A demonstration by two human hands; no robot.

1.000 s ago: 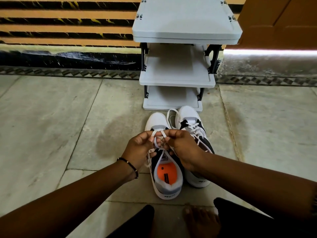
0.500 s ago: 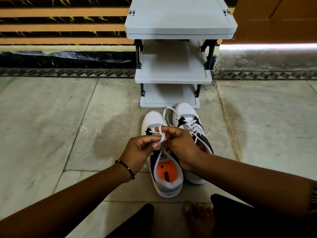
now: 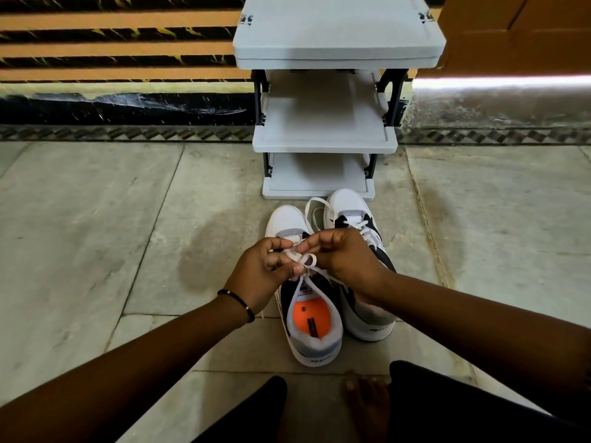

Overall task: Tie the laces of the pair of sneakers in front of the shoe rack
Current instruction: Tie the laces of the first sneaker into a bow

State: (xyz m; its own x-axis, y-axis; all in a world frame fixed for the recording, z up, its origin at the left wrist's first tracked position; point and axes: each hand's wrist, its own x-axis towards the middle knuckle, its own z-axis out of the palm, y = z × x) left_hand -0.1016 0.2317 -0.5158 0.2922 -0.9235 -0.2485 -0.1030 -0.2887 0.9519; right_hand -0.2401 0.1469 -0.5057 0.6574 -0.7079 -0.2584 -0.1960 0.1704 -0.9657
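Note:
Two white and dark sneakers stand side by side on the floor, toes toward the grey shoe rack (image 3: 323,139). The left sneaker (image 3: 311,330) has an orange insole. Above its tongue my left hand (image 3: 262,273) and my right hand (image 3: 347,257) both pinch its white lace (image 3: 305,262), which forms a small loop between my fingers. The right sneaker (image 3: 367,311) lies partly under my right wrist; a loose loop of its lace (image 3: 311,209) trails by its toe.
The rack has three grey shelves and stands against a striped wall. A brown door (image 3: 518,30) is at the upper right. My bare foot (image 3: 367,407) and dark-clothed legs are at the bottom. The floor (image 3: 96,235) is pale stone tile.
My hands have drawn slightly apart and a small loop of lace now shows between them. The view has shifted a little, with the rack nearer the top.

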